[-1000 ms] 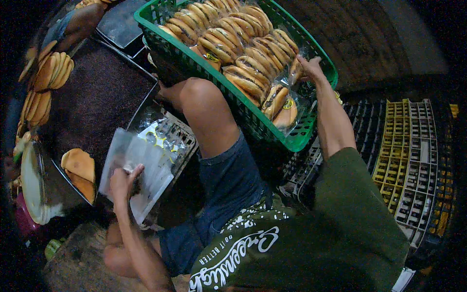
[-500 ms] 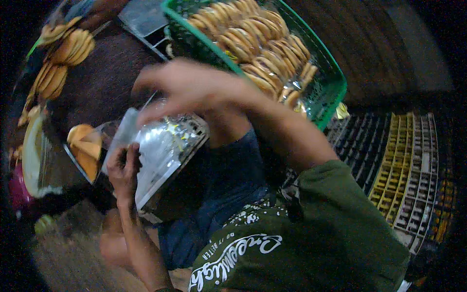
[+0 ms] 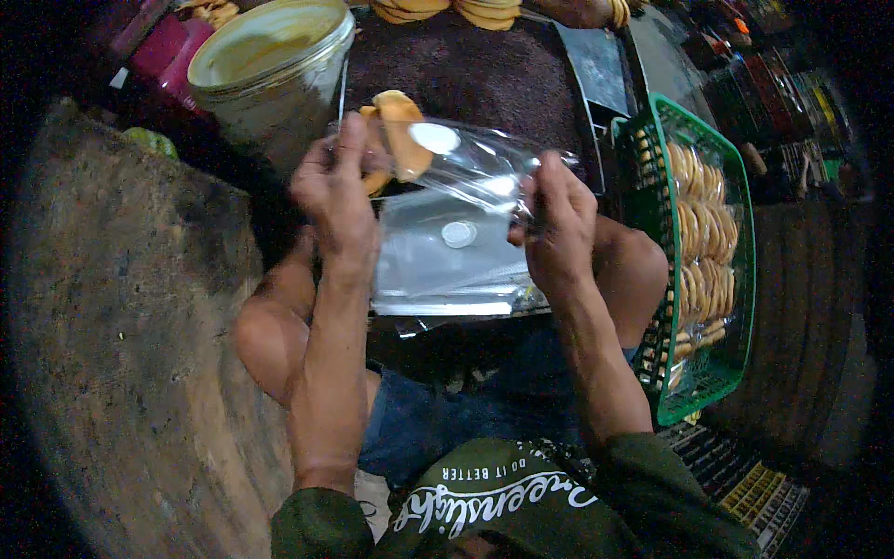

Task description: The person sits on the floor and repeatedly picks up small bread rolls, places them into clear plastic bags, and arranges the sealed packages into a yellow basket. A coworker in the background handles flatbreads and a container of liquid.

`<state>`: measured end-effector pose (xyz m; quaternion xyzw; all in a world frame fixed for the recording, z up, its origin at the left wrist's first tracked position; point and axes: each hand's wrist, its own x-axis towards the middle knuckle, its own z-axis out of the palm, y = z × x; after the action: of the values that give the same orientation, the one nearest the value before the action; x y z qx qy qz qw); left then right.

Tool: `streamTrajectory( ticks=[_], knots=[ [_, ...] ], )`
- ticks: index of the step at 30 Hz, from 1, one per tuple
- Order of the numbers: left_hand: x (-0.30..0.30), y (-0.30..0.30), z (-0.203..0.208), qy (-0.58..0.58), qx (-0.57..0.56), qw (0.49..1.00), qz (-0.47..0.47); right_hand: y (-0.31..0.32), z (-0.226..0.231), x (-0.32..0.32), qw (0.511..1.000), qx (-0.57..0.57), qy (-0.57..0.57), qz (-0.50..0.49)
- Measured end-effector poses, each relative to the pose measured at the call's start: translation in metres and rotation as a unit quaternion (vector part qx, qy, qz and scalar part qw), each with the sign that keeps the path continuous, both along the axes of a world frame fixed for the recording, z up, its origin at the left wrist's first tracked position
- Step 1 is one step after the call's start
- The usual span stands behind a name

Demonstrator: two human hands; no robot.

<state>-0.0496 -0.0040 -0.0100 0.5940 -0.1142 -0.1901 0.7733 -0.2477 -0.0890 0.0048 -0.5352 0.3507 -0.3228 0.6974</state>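
A clear plastic bag point(image 3: 489, 168) with a white round label is stretched between my two hands, above a stack of flat clear bags point(image 3: 438, 270) that lies before my lap. My left hand point(image 3: 340, 191) is closed on one end of it, thumb upward. The other end is pinched in my right hand point(image 3: 557, 205). Beside my left fingers are several round golden flatbreads point(image 3: 405, 140), partly overlapped by the bag. Whether they are inside it or behind it I cannot tell.
Beyond my hands lies a tray of dark crumbly filling point(image 3: 466, 74), with stacked flatbreads point(image 3: 489, 11) at its far edge. A white bucket point(image 3: 279, 88) stands at the left. At the right, a green basket point(image 3: 748, 233) holds bagged breads. Someone else's hand point(image 3: 577, 11) shows at the top.
The view has turned, so the basket now sits at the right. My right hand has come off the bag stack, and a single bag is now spread between both hands.
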Motion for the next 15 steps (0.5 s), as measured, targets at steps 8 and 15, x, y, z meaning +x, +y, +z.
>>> streamTrajectory(
  ticks=[8,15],
  knots=[
    [0.075,0.028,0.018,0.038,-0.073,0.973,0.216,-0.027,-0.126,0.119,0.787,-0.517,0.337,-0.007],
    [0.049,0.01,0.006,-0.057,-0.032,0.99,0.122,-0.066,0.0,0.011,0.958,-0.213,0.186,0.04]
  ],
)
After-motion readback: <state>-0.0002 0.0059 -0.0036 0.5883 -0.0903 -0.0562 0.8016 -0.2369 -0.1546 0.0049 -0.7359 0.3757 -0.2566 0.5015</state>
